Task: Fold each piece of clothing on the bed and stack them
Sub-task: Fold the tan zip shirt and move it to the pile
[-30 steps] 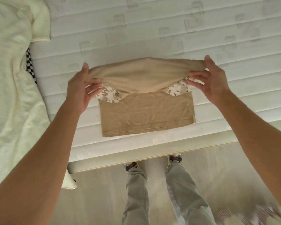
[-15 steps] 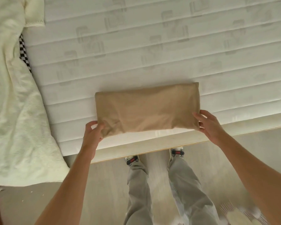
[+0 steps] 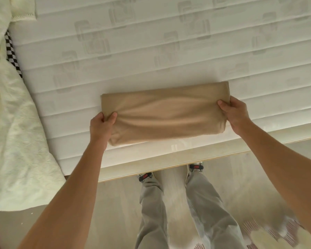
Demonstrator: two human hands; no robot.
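Note:
A tan folded garment [image 3: 166,112] lies as a flat rectangle near the front edge of the white mattress [image 3: 151,51]. My left hand [image 3: 101,125] grips its left end, thumb on top and fingers underneath. My right hand [image 3: 235,114] grips its right end the same way. The cloth sags and wrinkles between the two hands, and its near edge seems slightly raised off the mattress.
A cream garment [image 3: 13,123] lies spread over the bed's left side and hangs past the edge. A black-and-white checked cloth [image 3: 13,56] peeks out beneath it. My legs and shoes [image 3: 171,175] stand on the pale floor; a patterned rug [image 3: 269,232] lies at the lower right.
The upper half of the tan garment was folded down over the lower half. Both hands then moved from the near corners to grip the two short ends.

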